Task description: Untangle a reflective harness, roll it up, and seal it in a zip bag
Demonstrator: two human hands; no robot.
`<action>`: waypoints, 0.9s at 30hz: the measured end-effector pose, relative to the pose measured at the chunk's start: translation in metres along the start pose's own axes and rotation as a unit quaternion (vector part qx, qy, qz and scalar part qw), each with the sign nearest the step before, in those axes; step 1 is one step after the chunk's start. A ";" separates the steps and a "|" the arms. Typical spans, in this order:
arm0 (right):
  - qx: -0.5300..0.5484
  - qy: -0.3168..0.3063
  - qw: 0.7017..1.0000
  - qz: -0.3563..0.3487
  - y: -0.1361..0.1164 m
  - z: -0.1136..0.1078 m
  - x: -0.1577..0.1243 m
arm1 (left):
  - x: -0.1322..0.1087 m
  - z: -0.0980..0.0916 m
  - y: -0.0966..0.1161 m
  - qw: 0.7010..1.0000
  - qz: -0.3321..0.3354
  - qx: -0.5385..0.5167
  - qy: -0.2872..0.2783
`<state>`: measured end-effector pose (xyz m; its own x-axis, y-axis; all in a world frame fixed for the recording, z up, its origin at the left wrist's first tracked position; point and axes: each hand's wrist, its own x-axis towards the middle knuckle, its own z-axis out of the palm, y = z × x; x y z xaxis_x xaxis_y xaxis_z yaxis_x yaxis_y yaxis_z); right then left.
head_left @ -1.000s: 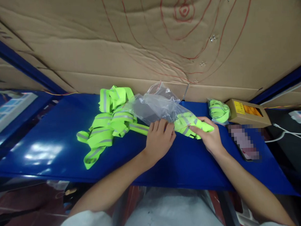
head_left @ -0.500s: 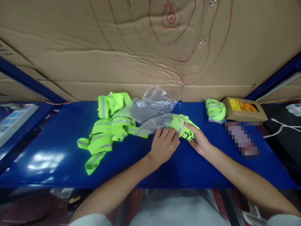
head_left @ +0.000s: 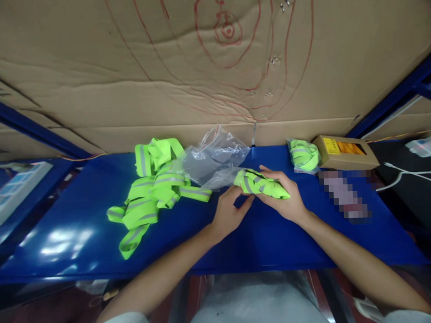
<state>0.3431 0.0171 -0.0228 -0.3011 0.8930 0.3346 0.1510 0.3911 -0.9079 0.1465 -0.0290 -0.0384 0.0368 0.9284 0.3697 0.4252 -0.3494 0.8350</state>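
My right hand (head_left: 285, 196) grips a folded bundle of neon-yellow reflective strap (head_left: 260, 184) with grey stripes, its fingers wrapped under and behind it. My left hand (head_left: 229, 213) is closed at the bundle's left end, where a clear plastic bag (head_left: 223, 179) meets the strap; its fingertips are partly hidden under the bundle. How far the bundle sits inside the bag cannot be made out. Left of the hands lies a loose heap of the same reflective straps (head_left: 142, 204). Behind them another clear zip bag (head_left: 215, 154) rests near the cardboard.
On the blue table (head_left: 190, 256), a bagged strap bundle (head_left: 303, 154) lies at the right beside a cardboard box (head_left: 345, 152) with an orange window. A blurred-out item (head_left: 346, 194) is in front of it. A power strip (head_left: 20, 189) lies far left; a cardboard wall (head_left: 146, 102) rises behind.
The bundle has turned in my right hand, showing more of its striped side. My left hand has shifted from over the bag to the bundle's lower left edge. The view has moved slightly.
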 end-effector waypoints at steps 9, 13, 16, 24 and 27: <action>-0.099 -0.036 0.988 -0.114 0.018 -0.009 0.004 | 0.006 -0.017 0.001 0.992 0.058 0.110 -0.025; -0.145 -0.043 0.966 -0.209 0.022 -0.011 0.004 | 0.010 -0.027 0.003 0.988 0.052 0.128 0.066; -0.176 -0.049 0.954 -0.238 0.025 -0.012 0.004 | 0.013 -0.028 0.001 0.995 0.025 0.077 0.054; -0.293 -0.097 0.922 -0.235 0.019 -0.004 -0.002 | 0.008 -0.019 -0.015 0.968 0.100 0.217 0.080; -0.326 -0.091 0.913 -0.228 0.011 0.002 -0.004 | 0.009 -0.024 -0.017 0.956 0.121 0.249 0.095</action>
<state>0.3441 0.0173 -0.0343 -0.6148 0.5754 0.5394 0.4814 0.8155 -0.3213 0.1178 -0.0174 -0.0392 0.0435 0.7720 0.6342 0.8046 -0.4034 0.4358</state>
